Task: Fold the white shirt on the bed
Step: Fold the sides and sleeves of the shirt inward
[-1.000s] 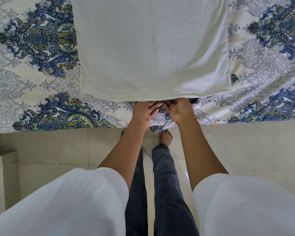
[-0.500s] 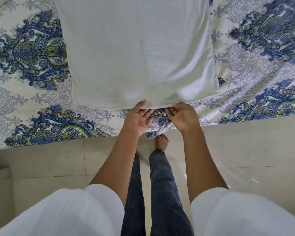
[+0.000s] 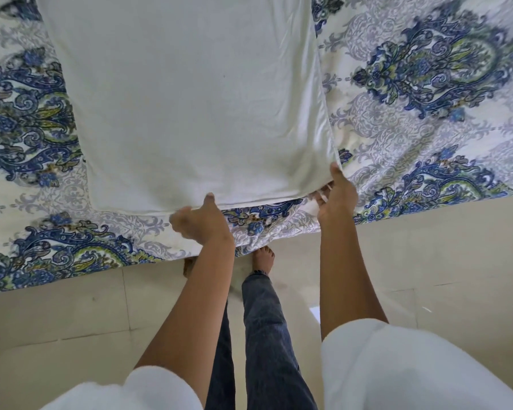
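Pinching white shirt hem, both grips

The shirt was matt white knit cloth, smooth with faint creases near its hem. The bedsheet under it was printed woven cloth, matt and slightly rumpled. The floor was pale tile with a dull sheen. The trousers looked like faded denim.

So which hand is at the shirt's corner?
The right hand, gripping the white shirt at its near right corner; the left hand holds the hem nearer the middle.
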A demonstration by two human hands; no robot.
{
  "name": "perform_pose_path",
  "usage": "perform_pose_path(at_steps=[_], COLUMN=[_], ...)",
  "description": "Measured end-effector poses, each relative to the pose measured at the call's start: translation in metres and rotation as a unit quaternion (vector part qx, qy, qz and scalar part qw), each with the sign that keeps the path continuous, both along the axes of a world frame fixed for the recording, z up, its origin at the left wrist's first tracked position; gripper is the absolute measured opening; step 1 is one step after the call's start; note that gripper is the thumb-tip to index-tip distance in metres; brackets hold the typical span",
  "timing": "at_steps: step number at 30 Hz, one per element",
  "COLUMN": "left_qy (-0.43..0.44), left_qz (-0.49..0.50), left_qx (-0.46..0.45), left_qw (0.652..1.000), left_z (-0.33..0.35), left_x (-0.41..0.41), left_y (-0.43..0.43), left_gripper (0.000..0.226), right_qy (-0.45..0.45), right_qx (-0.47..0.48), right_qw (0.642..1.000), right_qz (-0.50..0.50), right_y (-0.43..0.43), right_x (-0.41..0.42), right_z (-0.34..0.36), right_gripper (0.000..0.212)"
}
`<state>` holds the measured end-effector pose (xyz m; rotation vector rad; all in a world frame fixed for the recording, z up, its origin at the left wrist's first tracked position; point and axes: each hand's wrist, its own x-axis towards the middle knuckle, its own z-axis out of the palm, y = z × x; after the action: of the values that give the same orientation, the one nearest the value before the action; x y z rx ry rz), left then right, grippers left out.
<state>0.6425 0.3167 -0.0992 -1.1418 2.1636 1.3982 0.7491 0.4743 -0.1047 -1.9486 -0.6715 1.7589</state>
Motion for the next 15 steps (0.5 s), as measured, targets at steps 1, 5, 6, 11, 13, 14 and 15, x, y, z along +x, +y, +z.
perform_pose_path(at_steps=[1, 5, 6, 11, 13, 14, 15], left_qy=[0.057, 0.245, 0.274, 0.308, 0.294, 0.293, 0.296], left_qz=[-0.063, -0.448, -0.538, -0.738, -0.759, -0.762, -0.755], left_qx=[-0.068, -0.198, -0.205, -0.246, -0.217, -0.198, -0.183], left_qw=[0.994, 0.837, 0.770, 0.547, 0.539, 0.543, 0.556], left_z=[0.004, 0.001, -0.006, -0.034, -0.032, -0.029, -0.025], left_x=[0.001, -0.003, -0.007, -0.026, -0.031, -0.034, -0.037], left_y=[0.007, 0.036, 0.040, 0.042, 0.034, 0.028, 0.019], left_gripper=[0.043, 0.015, 0.012, 0.021, 0.022, 0.021, 0.020], right_qy=[-0.024, -0.227, -0.253, -0.208, -0.216, -0.226, -0.230], right_qx=[0.029, 0.111, 0.104, 0.137, 0.136, 0.128, 0.119], right_qw=[0.999, 0.950, 0.940, 0.932, 0.931, 0.931, 0.931], right_qz=[0.019, 0.183, 0.203, 0.265, 0.260, 0.258, 0.259], right_y=[0.007, 0.033, 0.038, 0.043, 0.043, 0.044, 0.044], right_x=[-0.001, 0.005, 0.009, 0.010, 0.010, 0.011, 0.012], right_z=[0.000, -0.008, -0.008, -0.012, -0.013, -0.012, -0.010], right_gripper=[0.019, 0.018, 0.021, 0.024, 0.022, 0.023, 0.025])
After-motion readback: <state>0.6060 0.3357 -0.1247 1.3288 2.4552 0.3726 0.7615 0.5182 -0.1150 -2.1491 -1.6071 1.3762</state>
